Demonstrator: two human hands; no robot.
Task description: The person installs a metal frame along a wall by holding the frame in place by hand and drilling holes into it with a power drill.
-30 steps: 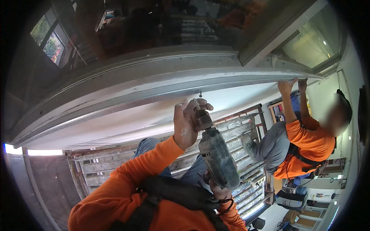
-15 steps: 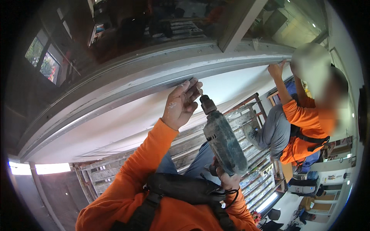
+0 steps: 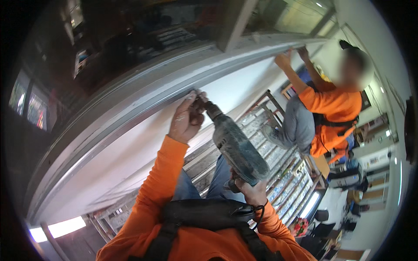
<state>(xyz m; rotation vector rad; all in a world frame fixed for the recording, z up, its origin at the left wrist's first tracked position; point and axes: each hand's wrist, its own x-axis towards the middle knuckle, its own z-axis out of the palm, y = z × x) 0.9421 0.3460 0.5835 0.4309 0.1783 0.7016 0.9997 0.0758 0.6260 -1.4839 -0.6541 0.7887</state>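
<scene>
My right hand (image 3: 253, 191) is wrapped round the handle of a dusty dark power drill (image 3: 239, 148), which points up and to the left. Its chuck (image 3: 212, 109) sits right beside the curled fingertips of my left hand (image 3: 186, 117). That hand is raised against the underside edge of a grey metal rail (image 3: 150, 96), fingers pinched together and marked with white dust. Whatever they pinch, and the drill's tip, are hidden behind the fingers. A white panel (image 3: 117, 150) stretches below the rail.
A co-worker (image 3: 333, 104) in an orange top crouches on the right, both hands up at the rail's far end. Slatted wooden scaffold planks (image 3: 278, 161) lie beneath us. Dark glass panes (image 3: 143, 39) stand above the rail. A black pouch (image 3: 207, 213) crosses my waist.
The drill has moved up and left with my right hand, its chuck now close against my left fingers. My left hand stays at the rail, its fingers more tightly curled. The whole view has tilted.
</scene>
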